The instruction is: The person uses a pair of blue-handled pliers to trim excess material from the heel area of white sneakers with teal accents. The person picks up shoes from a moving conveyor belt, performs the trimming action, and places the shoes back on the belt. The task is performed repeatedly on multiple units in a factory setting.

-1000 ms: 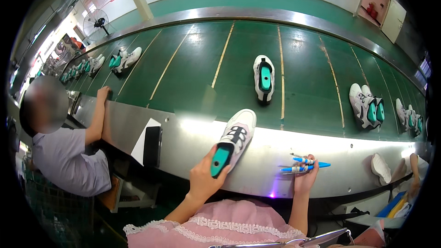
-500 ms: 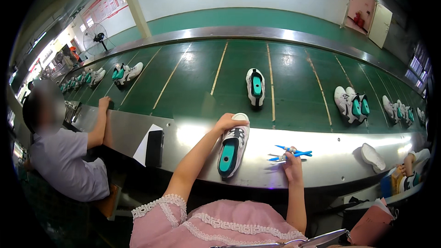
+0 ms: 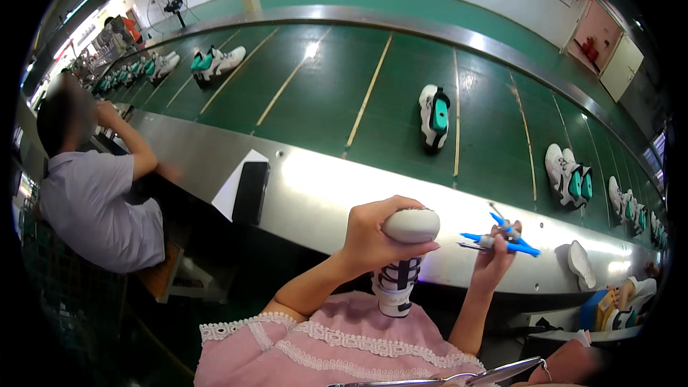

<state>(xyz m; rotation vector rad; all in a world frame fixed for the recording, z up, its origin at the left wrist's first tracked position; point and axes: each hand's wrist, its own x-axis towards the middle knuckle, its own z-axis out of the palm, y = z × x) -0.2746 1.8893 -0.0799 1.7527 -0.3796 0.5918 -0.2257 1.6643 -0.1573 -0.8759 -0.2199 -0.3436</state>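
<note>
My left hand (image 3: 367, 235) is closed round the toe end of a white sneaker (image 3: 411, 226) with black lacing. It is raised in front of my chest, toe toward the belt and the laced part hanging down. The teal last seen inside it earlier is hidden now. In my right hand (image 3: 491, 264), to the right of the sneaker and apart from it, are blue pen-like tools (image 3: 524, 249) with thin tips, pinched between the fingers. Beyond my hands, another white sneaker (image 3: 433, 118) with a teal last stands on the green belt (image 3: 301, 111).
A steel ledge (image 3: 315, 179) runs along the belt. On it lie a black phone (image 3: 251, 192) on white paper (image 3: 228, 202) and a white sole (image 3: 581, 265). More sneakers stand on the belt at both sides. A co-worker (image 3: 100, 201) sits at left; another person's hand (image 3: 625, 292) shows at right.
My left hand has lifted the sneaker off the ledge toward me and tilted it. The right hand has risen slightly with the blue tools. My view has turned; the co-worker's arm has drawn back.
</note>
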